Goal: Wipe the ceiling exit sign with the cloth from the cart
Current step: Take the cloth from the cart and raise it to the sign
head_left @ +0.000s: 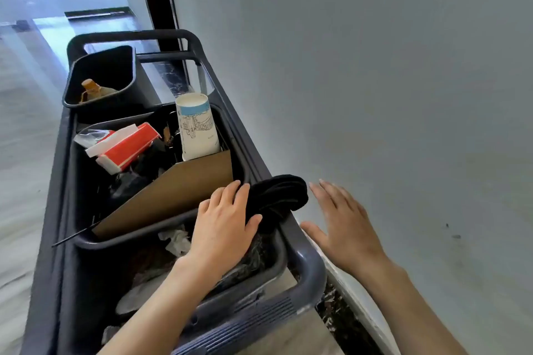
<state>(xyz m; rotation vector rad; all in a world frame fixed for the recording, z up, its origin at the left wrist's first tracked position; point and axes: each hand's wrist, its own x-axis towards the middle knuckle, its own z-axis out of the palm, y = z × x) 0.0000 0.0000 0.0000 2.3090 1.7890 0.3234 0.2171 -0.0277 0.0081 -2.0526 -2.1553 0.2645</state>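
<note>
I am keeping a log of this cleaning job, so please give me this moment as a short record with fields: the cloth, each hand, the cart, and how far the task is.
cloth: black cloth, bunched on the cart's right rail
left hand: left hand grips the cloth's left part, thumb under it
right hand: right hand open, fingers spread, beside the cloth, holding nothing
cart: dark cart with bins, next to a white wall
middle bin: paper cup, red box, cardboard
task stage: cloth being picked up; exit sign out of view

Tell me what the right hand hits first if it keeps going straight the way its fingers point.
Probably the black cloth. The right hand is open, its fingers aimed up and left toward the cloth on the cart rim. Depth is unclear, so it might pass beside the cloth, along the wall.
</note>
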